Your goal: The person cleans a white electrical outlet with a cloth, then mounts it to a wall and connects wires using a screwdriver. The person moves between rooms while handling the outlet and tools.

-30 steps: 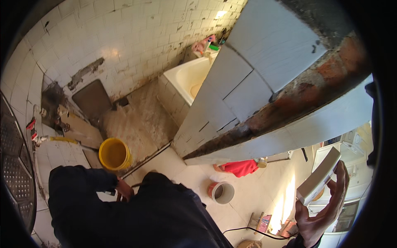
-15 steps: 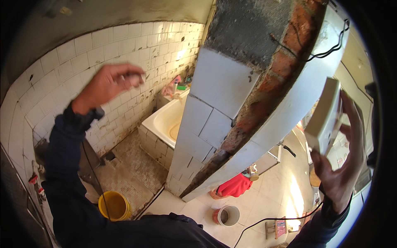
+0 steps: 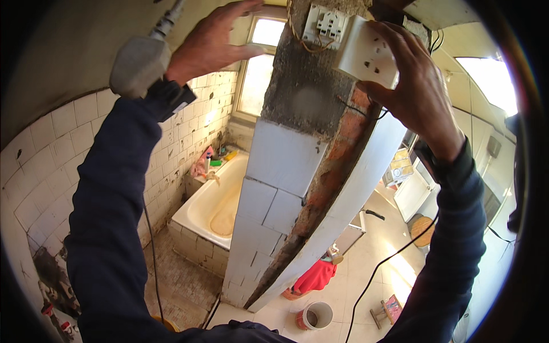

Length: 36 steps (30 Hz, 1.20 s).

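My right hand (image 3: 422, 94) grips a white socket cover (image 3: 369, 54), its thumb below and fingers over the top. Plug holes show on the cover's face. Just left of it, a white wall socket (image 3: 330, 24) with its inner part bare sits at the top of the pillar (image 3: 303, 91), a thin brown wire looping beneath it. Raised to the left of the pillar, my left hand (image 3: 209, 43) has thumb and fingers apart, with nothing visible in it; its fingertips run near the top edge. A grey plug (image 3: 140, 64) hangs beside my left wrist.
Broken tile edges and exposed brick (image 3: 337, 166) run down the pillar, with dark loose wires (image 3: 374, 116) sticking out. A bathtub (image 3: 197, 214) stands behind left. On the floor are a bucket (image 3: 325, 313), a red cloth (image 3: 314, 277) and a small stool (image 3: 389, 311).
My right hand has carried the socket cover up and left, beside the wall socket. My left hand has risen and moved right. The view has tilted upward, bringing the socket and window into sight.
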{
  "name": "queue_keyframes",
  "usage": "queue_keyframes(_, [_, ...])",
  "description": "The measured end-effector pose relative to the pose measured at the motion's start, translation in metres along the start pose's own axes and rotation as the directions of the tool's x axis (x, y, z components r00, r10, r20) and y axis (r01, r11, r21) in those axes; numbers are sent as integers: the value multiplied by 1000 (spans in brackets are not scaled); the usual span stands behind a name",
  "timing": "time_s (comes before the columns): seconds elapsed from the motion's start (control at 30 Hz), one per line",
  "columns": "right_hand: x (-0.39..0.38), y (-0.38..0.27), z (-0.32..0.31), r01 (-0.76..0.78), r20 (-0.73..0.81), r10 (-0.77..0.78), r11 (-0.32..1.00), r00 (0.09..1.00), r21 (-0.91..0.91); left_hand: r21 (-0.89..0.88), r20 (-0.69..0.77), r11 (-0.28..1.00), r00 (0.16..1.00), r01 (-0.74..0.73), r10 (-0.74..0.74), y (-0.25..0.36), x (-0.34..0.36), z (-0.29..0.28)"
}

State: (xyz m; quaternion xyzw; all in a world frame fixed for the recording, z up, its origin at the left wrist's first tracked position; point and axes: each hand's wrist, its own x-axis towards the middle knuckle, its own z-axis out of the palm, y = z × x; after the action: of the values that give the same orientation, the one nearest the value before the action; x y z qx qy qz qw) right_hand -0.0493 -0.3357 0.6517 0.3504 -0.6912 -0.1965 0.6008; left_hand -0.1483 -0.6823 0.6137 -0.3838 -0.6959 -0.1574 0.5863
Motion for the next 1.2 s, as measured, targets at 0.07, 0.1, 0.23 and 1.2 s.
queue_keyframes(0.07, [21, 10, 14, -1, -18, 0, 998, 1000, -57, 26, -52, 992, 991, -122, 123, 3, 22, 8])
queue_keyframes(0.1, [29, 14, 20, -27, -3, 26, 995, 1000, -92, 43, -86, 986, 983, -161, 164, 3, 30, 13])
queue_keyframes(0.23, [44, 25, 36, -45, -67, 40, 996, 997, -71, 126, -236, 972, 946, -197, 223, -10, 42, 30])
queue_keyframes(1.2, [93, 27, 55, 8, 135, -17, 997, 991, 71, -45, -208, 967, 949, -251, 237, -20, 70, 60])
